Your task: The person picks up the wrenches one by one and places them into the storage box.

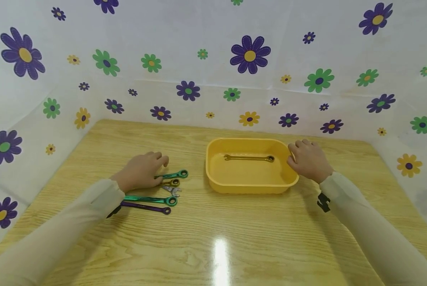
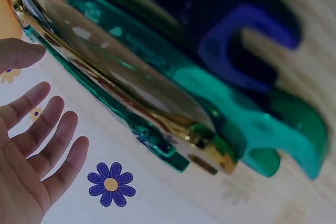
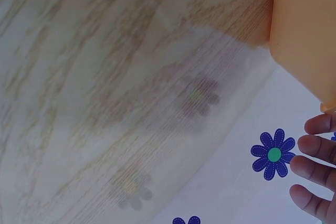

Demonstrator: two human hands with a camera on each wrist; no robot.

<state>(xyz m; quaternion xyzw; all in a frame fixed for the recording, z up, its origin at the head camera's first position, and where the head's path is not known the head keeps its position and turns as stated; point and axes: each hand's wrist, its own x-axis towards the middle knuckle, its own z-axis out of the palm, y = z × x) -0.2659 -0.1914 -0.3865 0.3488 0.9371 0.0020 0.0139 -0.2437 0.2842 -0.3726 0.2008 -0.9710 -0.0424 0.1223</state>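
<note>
The left hand (image 1: pixel 142 172), fingers parted, lies at the far green wrench (image 1: pixel 172 175) on the left, probably best pinched clear of the neighbouring gold wrench (image 1: pixel 174 182), while the right hand (image 1: pixel 310 159) meets the yellow tray (image 1: pixel 249 189), its grip indeterminable.

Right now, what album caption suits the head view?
Left grip by wrenches, right grip on yellow tub, gold wrench inside.

A yellow tray (image 1: pixel 252 190) sits upright, with one gold wrench (image 1: pixel 249 158) lying across its floor, open end leftward. To its left lie a short green wrench (image 1: pixel 172 175), a second gold wrench (image 1: pixel 171 183), a silver wrench (image 1: pixel 171 190) (its open end showing), a long green wrench (image 1: pixel 150 199) and a purple wrench (image 1: pixel 147 207), side by side.
</note>
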